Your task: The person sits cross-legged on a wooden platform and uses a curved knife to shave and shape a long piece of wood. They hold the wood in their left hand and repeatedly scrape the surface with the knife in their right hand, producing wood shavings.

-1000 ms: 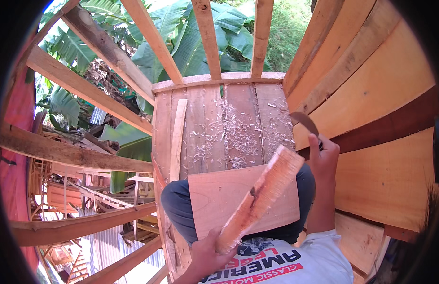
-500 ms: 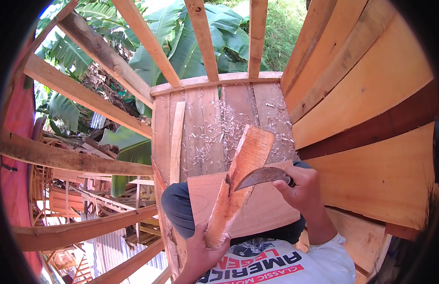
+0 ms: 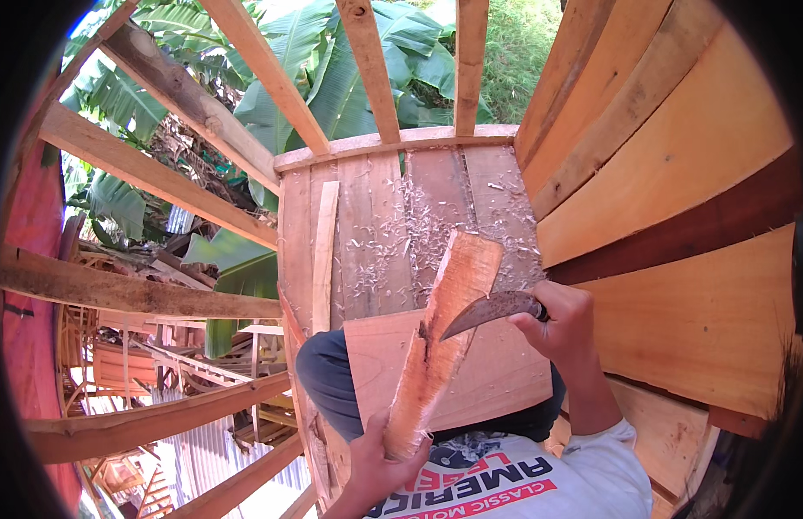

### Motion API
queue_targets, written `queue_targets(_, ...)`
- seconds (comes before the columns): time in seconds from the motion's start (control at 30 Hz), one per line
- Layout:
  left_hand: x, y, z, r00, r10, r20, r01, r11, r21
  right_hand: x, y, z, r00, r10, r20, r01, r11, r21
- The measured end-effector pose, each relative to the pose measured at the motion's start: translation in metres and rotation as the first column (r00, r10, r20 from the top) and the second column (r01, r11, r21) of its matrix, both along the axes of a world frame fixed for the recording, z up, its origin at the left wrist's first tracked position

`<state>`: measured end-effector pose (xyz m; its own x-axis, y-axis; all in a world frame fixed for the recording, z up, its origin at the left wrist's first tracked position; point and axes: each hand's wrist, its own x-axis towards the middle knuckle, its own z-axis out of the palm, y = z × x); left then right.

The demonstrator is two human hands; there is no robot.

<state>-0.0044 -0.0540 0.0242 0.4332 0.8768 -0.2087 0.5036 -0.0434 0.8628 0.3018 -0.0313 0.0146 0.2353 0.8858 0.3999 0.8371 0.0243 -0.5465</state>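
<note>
My left hand (image 3: 386,463) is closed round the lower end of a rough wooden piece (image 3: 465,270), which slants up and away over my lap. A dark notch or crack marks this piece near its middle. In my right hand (image 3: 564,322) is the handle of a curved knife (image 3: 490,311) with a dark, worn blade. The blade's tip touches or nearly touches the wood just beside the notch. Under the wooden piece a flat board (image 3: 497,374) lies across my legs.
Pale shavings (image 3: 419,227) are scattered over the plank floor (image 3: 354,233), where a narrow wood strip (image 3: 324,259) lies at the left. Spaced wooden slats (image 3: 272,82) rise on the left and far sides. A plank wall (image 3: 678,320) stands close by my right arm.
My right hand has moved slightly up and to the right, taking the knife with it along the wood. The left hand's hold is unchanged, with a slight shift.
</note>
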Motion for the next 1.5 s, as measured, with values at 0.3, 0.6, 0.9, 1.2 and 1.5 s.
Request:
queue_targets(0.3,-0.013,-0.019,-0.011,0.984,-0.089,-0.157,0.08,0.995,-0.066,0.063,0.021,0.003,0.866,-0.39,-0.313,0.403,0.915,-0.022)
queue_targets(0.6,-0.001,0.008,0.0,0.989,0.135,-0.058,-0.139,0.988,-0.069,0.01,-0.005,-0.008,0.971,-0.092,-0.22,0.072,0.993,-0.099)
queue_targets(0.9,-0.001,0.011,-0.008,0.997,0.031,-0.069,-0.024,0.995,0.102,-0.012,-0.002,0.005,0.987,0.077,-0.138,-0.088,0.993,-0.077)
queue_targets(1.2,0.007,0.008,-0.001,0.998,-0.061,-0.009,0.061,0.997,-0.052,0.0,-0.003,-0.014,0.994,0.015,-0.108,-0.012,1.0,0.027)
queue_targets(1.5,0.005,0.005,0.0,0.999,-0.051,-0.01,0.05,0.992,-0.112,0.012,0.008,-0.016,0.999,-0.017,0.045,0.013,0.995,0.1)
